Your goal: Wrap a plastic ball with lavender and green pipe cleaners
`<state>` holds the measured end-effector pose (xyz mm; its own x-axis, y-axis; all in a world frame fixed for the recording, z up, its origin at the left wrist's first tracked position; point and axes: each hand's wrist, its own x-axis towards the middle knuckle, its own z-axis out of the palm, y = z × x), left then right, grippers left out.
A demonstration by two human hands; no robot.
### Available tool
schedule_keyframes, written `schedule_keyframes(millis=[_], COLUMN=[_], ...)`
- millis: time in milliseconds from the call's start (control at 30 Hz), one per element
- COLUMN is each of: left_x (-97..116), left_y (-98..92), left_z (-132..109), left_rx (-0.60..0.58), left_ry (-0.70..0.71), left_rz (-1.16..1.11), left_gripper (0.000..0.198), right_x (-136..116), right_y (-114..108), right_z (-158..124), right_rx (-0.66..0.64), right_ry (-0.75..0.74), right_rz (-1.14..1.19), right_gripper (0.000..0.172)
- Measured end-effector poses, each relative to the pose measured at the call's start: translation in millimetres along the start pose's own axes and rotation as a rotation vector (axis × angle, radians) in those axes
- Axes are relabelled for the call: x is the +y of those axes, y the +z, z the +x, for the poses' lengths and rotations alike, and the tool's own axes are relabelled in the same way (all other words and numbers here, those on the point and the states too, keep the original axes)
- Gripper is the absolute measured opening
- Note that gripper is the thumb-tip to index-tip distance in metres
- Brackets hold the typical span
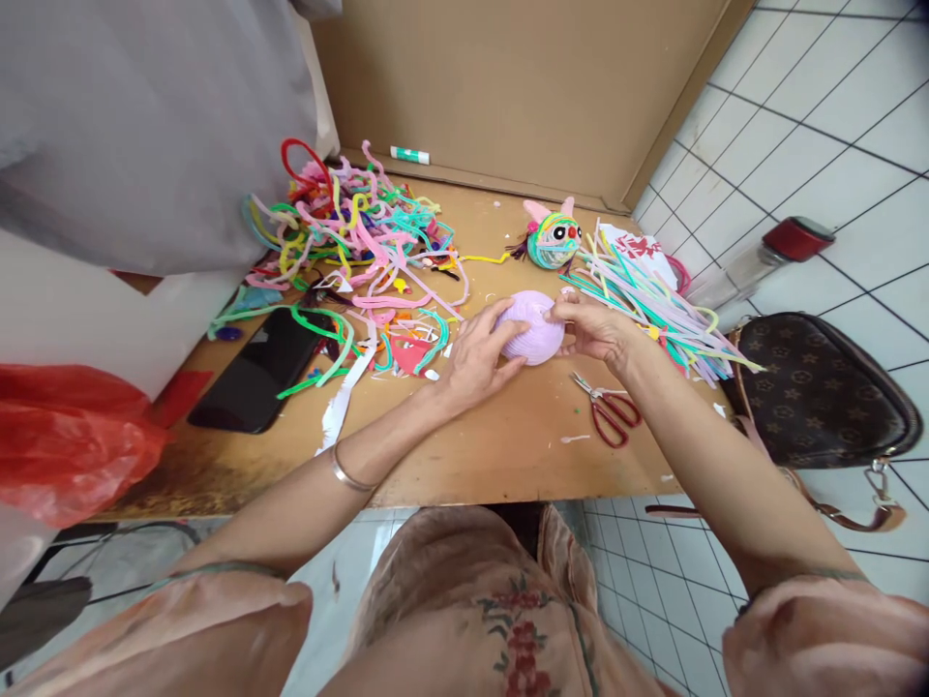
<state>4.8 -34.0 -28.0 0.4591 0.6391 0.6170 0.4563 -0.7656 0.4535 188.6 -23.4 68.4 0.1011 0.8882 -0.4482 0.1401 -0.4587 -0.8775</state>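
A pale purple ball (535, 327) wrapped in pipe cleaner rests on the wooden table (494, 455). My left hand (475, 358) cups its left side with the fingers curled around it. My right hand (591, 327) pinches its upper right side. A finished multicoloured ball creature (553, 235) with pink ears and big eyes sits just behind. A tangled heap of coloured pipe cleaners (355, 232) lies to the left, and a bundle of straight pipe cleaners (645, 295) lies to the right.
Red-handled scissors (610, 409) lie by my right wrist. A black phone (257, 373) sits at the left, a red plastic bag (65, 440) beyond the table's left edge. A glue stick (410, 155) rests by the cardboard wall. A brown handbag (820, 392) and a red-lidded bottle (762, 257) stand at the right.
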Motion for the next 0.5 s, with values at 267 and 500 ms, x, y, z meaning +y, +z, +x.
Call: schedule_keyframes(millis=[267,500], left_x=[2.7,8.0], left_y=[-4.0,-8.8], left_z=[-0.3,2.2], left_rx=[-0.065,-0.103], left_ry=[0.022,0.006], left_rz=[0.09,0.107], left_gripper=[0.05,0.046], right_x=[-0.4,-1.0], right_y=[-2.3,-2.2], right_z=[-0.3,-1.7], right_rx=[-0.036,-0.023], right_ry=[-0.001,0.008], right_rz=[-0.014,-0.013], right_gripper=[0.044,0.042])
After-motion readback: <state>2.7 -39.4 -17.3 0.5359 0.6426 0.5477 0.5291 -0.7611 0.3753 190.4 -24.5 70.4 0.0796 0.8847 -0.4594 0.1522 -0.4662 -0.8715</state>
